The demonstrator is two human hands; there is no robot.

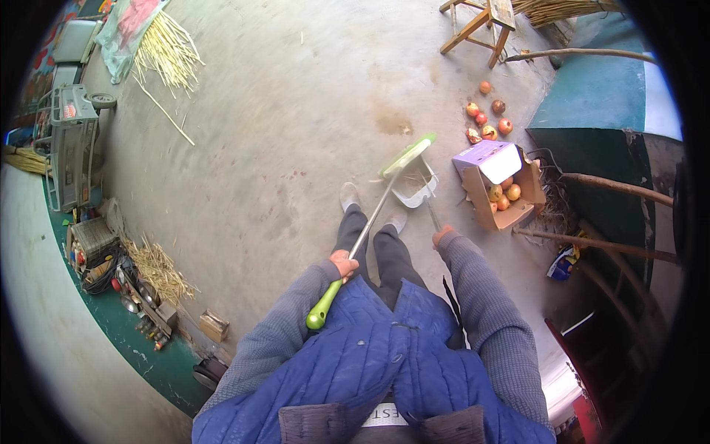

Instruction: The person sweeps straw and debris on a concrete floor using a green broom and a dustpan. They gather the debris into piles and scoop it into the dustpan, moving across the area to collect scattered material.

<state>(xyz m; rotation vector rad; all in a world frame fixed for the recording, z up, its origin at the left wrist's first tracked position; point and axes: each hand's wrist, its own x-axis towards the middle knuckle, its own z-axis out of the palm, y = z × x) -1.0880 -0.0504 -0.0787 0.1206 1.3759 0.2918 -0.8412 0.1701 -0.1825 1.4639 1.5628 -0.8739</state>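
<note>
Green broom (376, 215), white dustpan (411, 198)

Broom: lime head (408, 154) and grip (321, 305), silver-grey shaft (381, 205). Garment (355, 362): blue, quilted. Sleeves (484, 296): grey, fine waffle pattern. Trousers (399, 257): dark grey. Carton (484, 153): purple, white, brown. Fruit (505, 126): red to yellow. Floor (259, 111): mottled grey. Straw (167, 52): pale yellow.

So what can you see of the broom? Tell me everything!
The broom has a thin, silvery, metal-looking stick, a shiny, plastic-looking green grip and a pale green head, slightly blurred. It slants forward, its head by the dustpan; whether they touch is unclear. The left hand holds it near the grip.
</note>
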